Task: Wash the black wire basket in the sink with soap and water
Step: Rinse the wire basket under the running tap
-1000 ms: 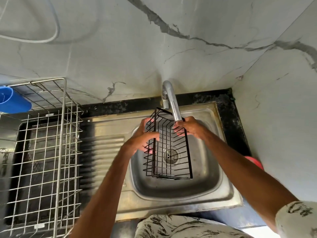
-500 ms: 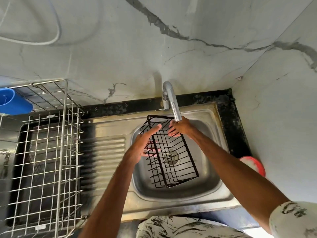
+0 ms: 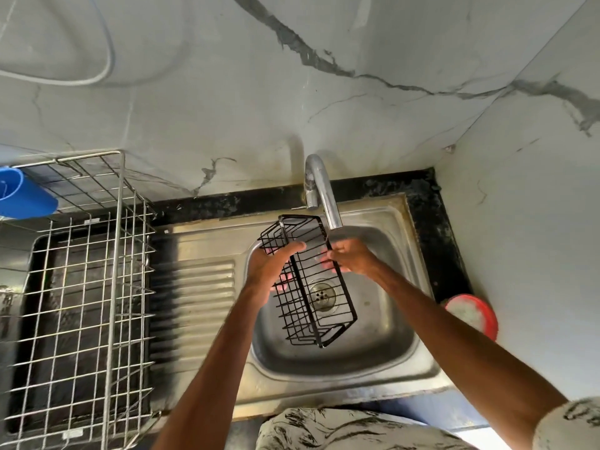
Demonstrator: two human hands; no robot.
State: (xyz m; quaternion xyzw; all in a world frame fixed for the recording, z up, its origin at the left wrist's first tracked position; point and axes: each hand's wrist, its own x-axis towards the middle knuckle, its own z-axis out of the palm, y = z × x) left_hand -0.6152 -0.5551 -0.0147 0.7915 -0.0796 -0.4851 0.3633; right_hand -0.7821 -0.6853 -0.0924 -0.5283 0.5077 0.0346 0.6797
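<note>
I see the black rectangular wire basket held in the air over the bowl of the stainless steel sink, at the centre of the frame. It is tilted, its far end up just beside the spout of the curved chrome tap and its near end lower over the round metal drain. My left hand grips the basket's left long side: the thumb lies over the wires on top, and the fingers curl underneath and show through the mesh. My right hand holds the opposite long rim near the tap end, its fingers curled onto the wire. I cannot tell whether water is running from the spout.

At the left of the frame a silver wire dish rack stands on the black counter. A blue plastic cup sits at the rack's upper left edge. A round red dish rests on the counter at the right, just beside the sink.
</note>
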